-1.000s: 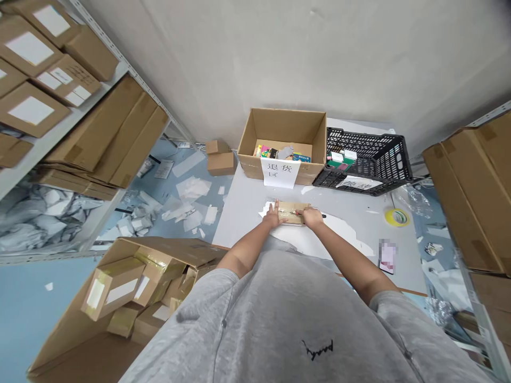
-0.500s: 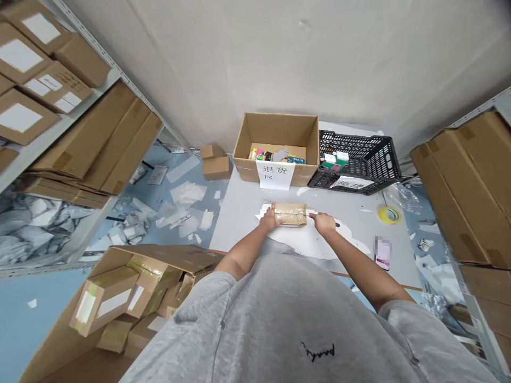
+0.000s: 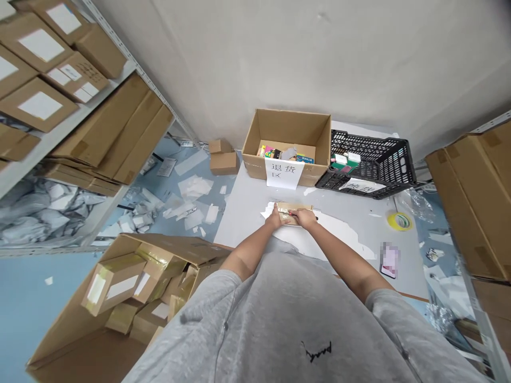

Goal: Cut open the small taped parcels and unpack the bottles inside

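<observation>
Grey T-shirt (image 3: 279, 324) fills the bottom of my feed, with both bare forearms reaching out from it to the table. The hands are together on a tape-wrapped cardboard parcel (image 3: 294, 213), which lies flat on the grey tabletop (image 3: 243, 234). The left hand (image 3: 273, 217) clamps the parcel's left end, while the right hand (image 3: 305, 217) presses on top just beside it. A slim dark tip (image 3: 316, 218) pokes out past the right hand, but it's too small for me to name the tool. Torn white paper (image 3: 339, 229) lies under and beyond the parcel.

Down on my left, an open carton (image 3: 120, 250) holds taped boxes. To the right on the table are a blurred phone (image 3: 389, 260) and a yellow tape roll (image 3: 400, 221).

Further out, a cardboard box (image 3: 287, 127) full of small packaged goods carries a handwritten paper sign (image 3: 284, 174). A black plastic crate (image 3: 371, 159) stands touching its right side. Cartons load the metal shelving (image 3: 120, 64) on the left, paper scraps litter the blue floor (image 3: 32, 298), and a plain wall (image 3: 319, 53) closes the view.
</observation>
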`<state>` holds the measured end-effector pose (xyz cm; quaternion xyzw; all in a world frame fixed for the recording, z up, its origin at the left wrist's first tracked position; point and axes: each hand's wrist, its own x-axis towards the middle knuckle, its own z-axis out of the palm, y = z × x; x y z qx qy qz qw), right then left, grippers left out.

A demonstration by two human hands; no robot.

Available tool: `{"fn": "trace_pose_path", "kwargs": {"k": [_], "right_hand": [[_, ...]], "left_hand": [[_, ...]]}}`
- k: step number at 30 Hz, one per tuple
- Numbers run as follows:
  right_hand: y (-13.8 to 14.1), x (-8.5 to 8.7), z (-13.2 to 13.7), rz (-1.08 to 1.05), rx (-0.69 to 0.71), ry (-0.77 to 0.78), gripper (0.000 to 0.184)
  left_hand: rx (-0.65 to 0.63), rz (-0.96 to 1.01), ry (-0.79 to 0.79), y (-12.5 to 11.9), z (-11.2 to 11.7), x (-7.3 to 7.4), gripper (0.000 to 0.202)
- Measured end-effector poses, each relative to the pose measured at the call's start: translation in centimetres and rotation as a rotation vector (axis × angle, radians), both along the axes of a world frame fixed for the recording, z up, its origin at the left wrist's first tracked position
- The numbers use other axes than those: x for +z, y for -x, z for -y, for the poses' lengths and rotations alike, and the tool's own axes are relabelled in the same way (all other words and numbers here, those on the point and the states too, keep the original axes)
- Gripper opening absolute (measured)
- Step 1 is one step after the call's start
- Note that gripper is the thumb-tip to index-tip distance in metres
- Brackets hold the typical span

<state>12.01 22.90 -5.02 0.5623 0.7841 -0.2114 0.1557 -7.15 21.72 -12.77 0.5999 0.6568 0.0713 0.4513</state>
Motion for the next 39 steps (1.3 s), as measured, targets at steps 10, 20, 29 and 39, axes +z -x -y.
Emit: {"fn": "trace_pose_path", "kwargs": {"k": [10, 20, 29, 39], "right_hand": [[-2.0, 0.4, 0.8, 0.173, -0.043, -0.012, 0.051], [-8.6, 0.3, 4.8, 0.134, -0.337, -0.08, 0.05], [-8.0, -2.6, 4.7, -0.348, -0.908, 0.02, 0.043], [-5.8, -4.6, 4.0, -0.375, -1.053, 0.058, 0.036]], "left_hand": [[-0.031, 0.016, -0.029, 0.2, 0.0, -0.5, 0.134], [-0.068, -0.057, -0.018, 0.3, 0.1, 0.8, 0.131], [-0.423, -0.343, -0.485, -3.8, -1.3, 3.0, 0.091], [-0.813, -0.357, -0.617, -6.7, -4.4, 1.5, 0.063]]}}
